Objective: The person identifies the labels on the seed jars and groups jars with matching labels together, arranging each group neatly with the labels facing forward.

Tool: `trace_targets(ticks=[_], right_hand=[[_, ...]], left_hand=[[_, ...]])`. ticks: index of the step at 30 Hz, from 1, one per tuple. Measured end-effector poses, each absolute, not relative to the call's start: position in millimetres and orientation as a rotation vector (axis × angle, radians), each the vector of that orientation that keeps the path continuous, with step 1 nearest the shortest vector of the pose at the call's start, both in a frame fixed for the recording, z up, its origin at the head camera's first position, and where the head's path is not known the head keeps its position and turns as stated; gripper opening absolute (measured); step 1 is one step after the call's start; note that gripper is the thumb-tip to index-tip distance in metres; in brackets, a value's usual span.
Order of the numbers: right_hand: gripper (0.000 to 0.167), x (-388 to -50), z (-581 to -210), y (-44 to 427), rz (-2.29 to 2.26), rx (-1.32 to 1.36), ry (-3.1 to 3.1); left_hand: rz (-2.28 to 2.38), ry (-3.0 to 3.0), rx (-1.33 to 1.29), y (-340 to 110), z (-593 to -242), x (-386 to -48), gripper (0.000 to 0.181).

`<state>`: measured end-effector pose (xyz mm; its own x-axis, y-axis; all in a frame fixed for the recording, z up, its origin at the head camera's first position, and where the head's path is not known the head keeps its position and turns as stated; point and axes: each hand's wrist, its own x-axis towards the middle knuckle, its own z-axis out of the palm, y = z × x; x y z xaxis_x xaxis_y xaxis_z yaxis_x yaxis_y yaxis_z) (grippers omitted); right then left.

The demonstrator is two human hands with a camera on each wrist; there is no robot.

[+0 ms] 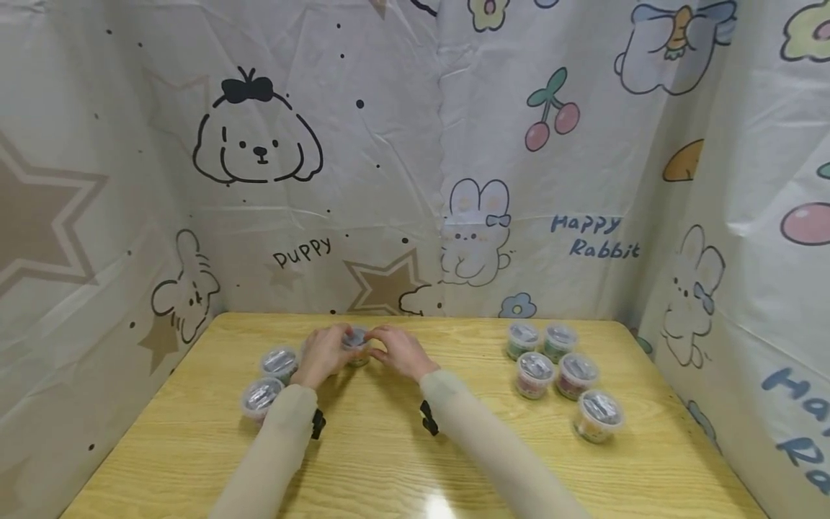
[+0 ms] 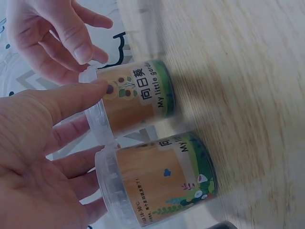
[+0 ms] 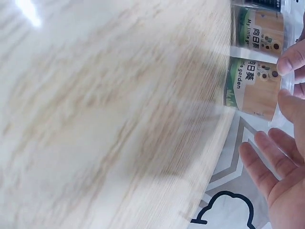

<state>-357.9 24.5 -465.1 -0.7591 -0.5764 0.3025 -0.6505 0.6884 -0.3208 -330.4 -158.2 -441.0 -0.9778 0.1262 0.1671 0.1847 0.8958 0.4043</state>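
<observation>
A clear-lidded plastic cup (image 1: 357, 346) labelled "My little garden", with sunflowers, stands near the table's back edge between both hands. My left hand (image 1: 326, 353) pinches it at the lid rim, the thumb (image 2: 88, 98) on the near side and other fingers behind. From the opposite side my right hand (image 1: 402, 352) reaches to the same rim; its thumb (image 3: 289, 107) is at the lid and its other visible fingers are spread. A second labelled cup (image 2: 164, 181) stands beside the first, under my left fingers, partly hidden by that hand in the head view.
Two more lidded cups, a back one (image 1: 280, 362) and a front one (image 1: 262, 396), stand left of my left forearm. At the right is a group of several cups (image 1: 534, 375). Printed cloth (image 1: 402, 144) walls the table (image 1: 389, 447) at the back and sides.
</observation>
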Motion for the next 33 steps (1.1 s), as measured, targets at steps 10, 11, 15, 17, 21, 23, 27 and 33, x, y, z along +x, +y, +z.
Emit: trace_targets(ticks=[10, 11, 15, 17, 21, 23, 27, 33], right_hand=[[0.018, -361, -467, 34, 0.785, 0.963, -2.726], [0.019, -361, -467, 36, 0.799, 0.971, -2.721], [0.019, -362, -469, 43, 0.817, 0.989, -2.712], [0.018, -361, -470, 46, 0.821, 1.006, -2.716], [0.018, -359, -470, 53, 0.839, 1.056, -2.720], [0.019, -357, -469, 58, 0.856, 1.065, -2.717], [0.018, -353, -464, 69, 0.897, 1.025, -2.704], [0.019, -345, -451, 84, 0.895, 0.945, -2.689]], left_hand=[[-0.628, -2.838, -0.351, -150, -446, -332, 0.026], [-0.640, -2.838, -0.363, -149, -447, -332, 0.024], [-0.686, -2.854, -0.424, -144, -448, -331, 0.019], [-0.705, -2.871, -0.443, -143, -448, -330, 0.018], [-0.752, -2.869, -0.454, -140, -450, -327, 0.020], [-0.778, -2.835, -0.478, -138, -451, -327, 0.022], [-0.847, -2.768, -0.518, -131, -451, -326, 0.022], [-0.955, -2.718, -0.504, -118, -446, -322, 0.021]])
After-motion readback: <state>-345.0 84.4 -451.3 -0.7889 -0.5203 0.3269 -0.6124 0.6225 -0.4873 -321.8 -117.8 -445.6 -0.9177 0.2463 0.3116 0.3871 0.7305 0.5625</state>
